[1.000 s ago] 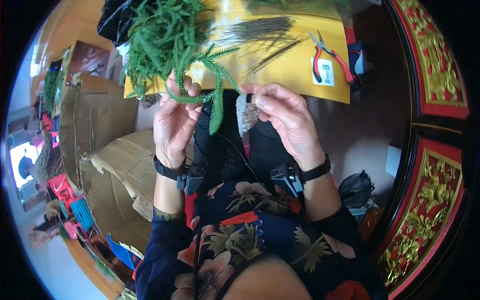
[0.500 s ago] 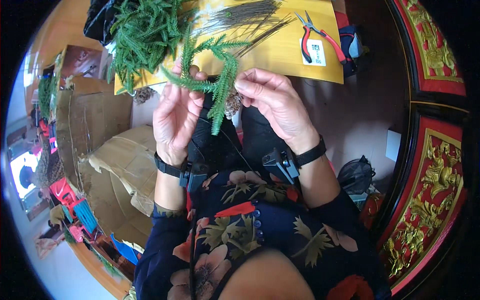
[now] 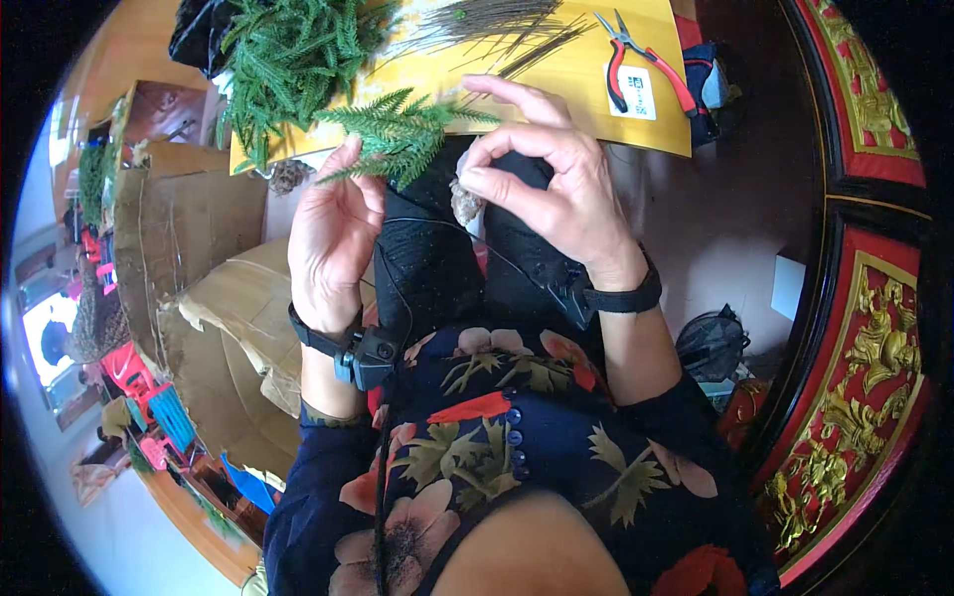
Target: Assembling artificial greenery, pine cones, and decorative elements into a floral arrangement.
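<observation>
My left hand [image 3: 336, 233] is closed on a green artificial pine sprig [image 3: 397, 139], gripping its left end between thumb and fingers just off the table's near edge. To the right, my right hand [image 3: 566, 184] has thumb and index finger pinched at a small brown pine cone [image 3: 465, 206]; the other fingers are raised and spread. A small gap separates the cone from the sprig. Part of the cone is hidden by the fingertips.
On the yellow table [image 3: 566, 109] lie a heap of green sprigs [image 3: 293, 70], thin dark wires [image 3: 497, 25] and red-handled pliers [image 3: 641, 65] over a white card. Another cone [image 3: 290, 177] sits under the near edge. A torn cardboard box [image 3: 238, 328] stands at left, a carved panel [image 3: 845, 397] at right.
The sprig has swung from upright and spread to lying more level, and my left hand has turned with it. My right hand has come away from the sprig, its upper fingers lifting and spreading.
</observation>
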### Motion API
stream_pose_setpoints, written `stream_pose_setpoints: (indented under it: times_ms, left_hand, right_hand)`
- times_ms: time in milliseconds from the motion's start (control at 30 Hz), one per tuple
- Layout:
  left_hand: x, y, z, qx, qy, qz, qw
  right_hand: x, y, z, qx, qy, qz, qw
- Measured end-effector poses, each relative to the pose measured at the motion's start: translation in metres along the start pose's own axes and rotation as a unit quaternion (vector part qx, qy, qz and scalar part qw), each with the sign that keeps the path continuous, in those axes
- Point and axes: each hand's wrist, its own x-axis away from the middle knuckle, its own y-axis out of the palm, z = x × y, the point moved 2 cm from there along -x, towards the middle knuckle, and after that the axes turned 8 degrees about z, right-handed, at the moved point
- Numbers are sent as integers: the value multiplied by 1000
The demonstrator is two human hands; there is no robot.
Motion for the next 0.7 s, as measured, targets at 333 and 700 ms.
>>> stream_pose_setpoints:
  times_ms: [333, 700]
  left_hand:
    - [5, 6, -8, 96, -136, 6, 986]
    - [32, 46, -35, -479, 458, 8, 748]
  right_hand:
    - [1, 5, -3, -17, -16, -9, 1000]
    - [4, 1, 0, -184, 186, -14, 965]
